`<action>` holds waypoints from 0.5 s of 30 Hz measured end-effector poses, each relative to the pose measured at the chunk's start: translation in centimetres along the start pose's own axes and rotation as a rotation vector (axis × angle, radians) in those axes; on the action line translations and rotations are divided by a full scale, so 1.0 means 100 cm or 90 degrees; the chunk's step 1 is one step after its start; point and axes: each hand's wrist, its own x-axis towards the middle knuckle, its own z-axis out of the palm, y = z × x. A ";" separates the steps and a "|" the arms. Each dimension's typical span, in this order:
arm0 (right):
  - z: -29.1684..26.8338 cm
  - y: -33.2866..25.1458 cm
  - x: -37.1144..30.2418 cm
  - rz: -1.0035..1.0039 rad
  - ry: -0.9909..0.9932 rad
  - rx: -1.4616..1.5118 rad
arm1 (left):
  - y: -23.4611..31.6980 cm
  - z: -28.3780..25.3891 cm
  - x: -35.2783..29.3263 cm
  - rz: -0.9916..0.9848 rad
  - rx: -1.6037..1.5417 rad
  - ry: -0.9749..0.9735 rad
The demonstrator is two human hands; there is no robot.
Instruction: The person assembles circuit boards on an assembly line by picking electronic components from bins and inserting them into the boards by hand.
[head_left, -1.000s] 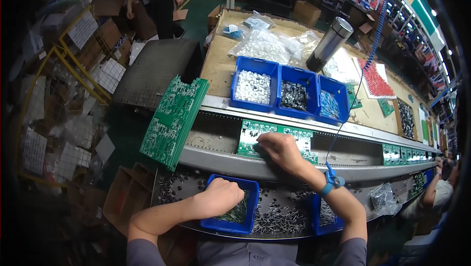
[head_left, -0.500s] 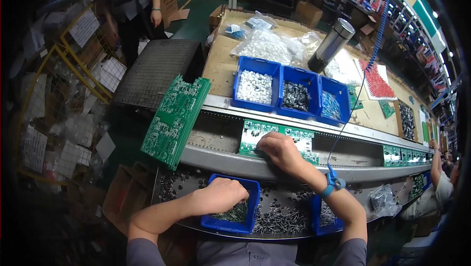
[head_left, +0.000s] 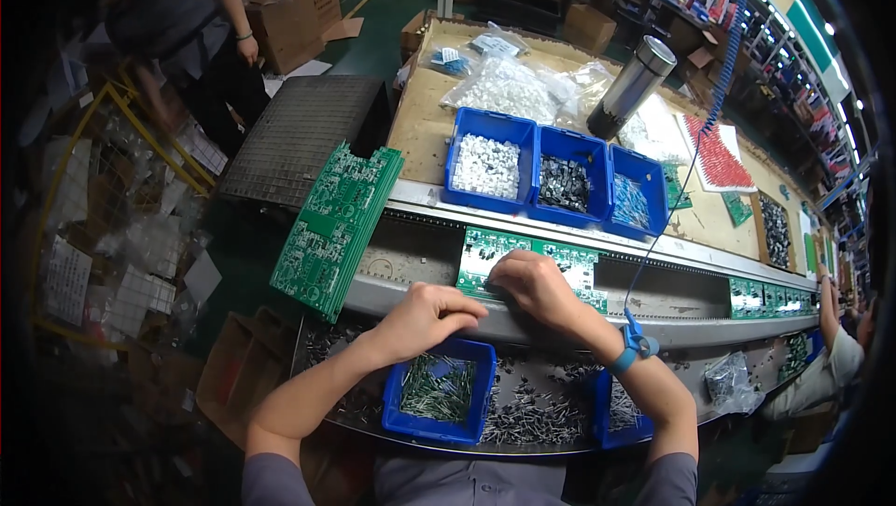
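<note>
A green circuit board (head_left: pixel 577 268) lies in the conveyor rail ahead of me. My right hand (head_left: pixel 534 284) is over its left half, fingers pinched at the surface; whatever they hold is hidden. Just left of it, my left hand (head_left: pixel 427 321) hovers above the rail's near edge, thumb and fingers drawn together. Anything between those fingertips is too small to make out. Below the left hand stands a blue bin (head_left: pixel 425 429) of thin green-bodied leaded components (head_left: pixel 437 388). A blue wrist strap (head_left: pixel 637 347) with a coiled cord (head_left: pixel 723 49) circles my right wrist.
Stacked green boards (head_left: pixel 331 235) lean across the rail at left. Beyond it, three blue bins (head_left: pixel 490 196) hold white, black and blue parts near a steel flask (head_left: pixel 635 86). Loose leaded parts (head_left: pixel 532 413) cover the near tray. Co-workers stand at far left and right.
My left hand has risen out of the near blue bin and moved forward toward the board. My right hand stays at the board. The co-worker at far left has shifted left.
</note>
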 end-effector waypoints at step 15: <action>-0.002 -0.009 -0.007 -0.043 -0.001 -0.076 | -0.023 0.012 0.035 0.060 0.150 0.207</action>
